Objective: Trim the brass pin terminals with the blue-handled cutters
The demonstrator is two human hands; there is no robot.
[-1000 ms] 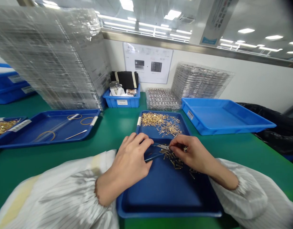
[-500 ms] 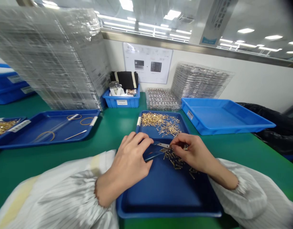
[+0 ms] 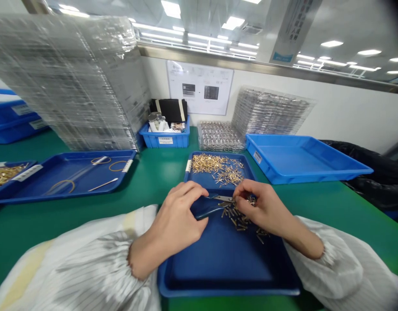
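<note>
My left hand point(image 3: 179, 216) is wrapped around pliers point(image 3: 209, 212) with blue handles, the thumb below and the fingers above. Their metal jaws point right and meet the fingertips of my right hand point(image 3: 265, 207). Thumb and forefinger of that hand are pinched together at the jaw tips; what is between them is too small and hidden to make out. Under my right hand lies a loose heap of small gold-coloured metal pins point(image 3: 240, 224), partly covered by it. They rest in a dark blue tray point(image 3: 227, 268) directly below both hands.
Behind it, another blue tray point(image 3: 200, 178) holds many gold pins point(image 3: 208, 163). A light blue tray point(image 3: 292, 160) stands at right. On the left, a tray point(image 3: 98, 183) carries rubber bands and a cotton swab point(image 3: 103, 185). Wrapped stacks of clear trays point(image 3: 88, 86) rise behind.
Both hands and the pliers keep almost the same place. The jaw tips sit slightly further right, against the right fingertips. The camera view has shifted a little.
</note>
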